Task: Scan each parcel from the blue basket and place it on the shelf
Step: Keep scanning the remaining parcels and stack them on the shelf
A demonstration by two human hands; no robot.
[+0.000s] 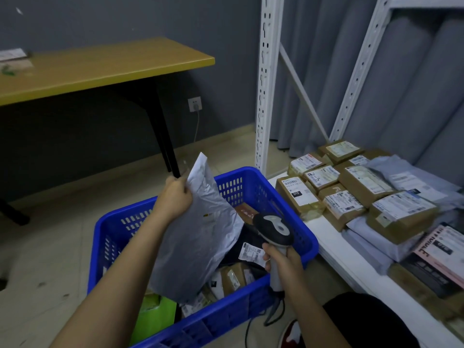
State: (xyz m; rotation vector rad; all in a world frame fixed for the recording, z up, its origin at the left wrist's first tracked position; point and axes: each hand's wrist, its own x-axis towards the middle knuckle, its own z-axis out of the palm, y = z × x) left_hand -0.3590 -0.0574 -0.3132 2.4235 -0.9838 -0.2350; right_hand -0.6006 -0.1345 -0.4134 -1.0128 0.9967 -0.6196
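View from a head-worn camera, looking down at 2 bare arms over a blue basket (288,204) on a tiled floor. The left hand (175,194) pinches the upper edge of a grey plastic mailing bag (198,234), fingers curled and clamped on it, and holds it upright above the basket with its lower end dipping among the parcels inside. The right hand (281,259) is wrapped around the handle of a corded barcode scanner (273,227), fingers closed on the grip; the scanner head points toward the bag and sits just beside it.

The bag looks light, thin and floppy, with a crinkled, slightly glossy surface that could slip. No label shows on the side facing the camera (it may be on the far side), so the bag probably needs turning before it can be scanned. A pinch at a corner or along the sealed edge should hold it; supporting the middle would keep it flat for the scanner.

Inside the basket lie small brown boxes (233,277), a green packet (155,315) and a dark bag with a white label (251,252).

To the right, the low white shelf (334,249) already carries many labelled brown boxes and grey bags. A yellow-topped table (105,69) stands against the grey wall behind.
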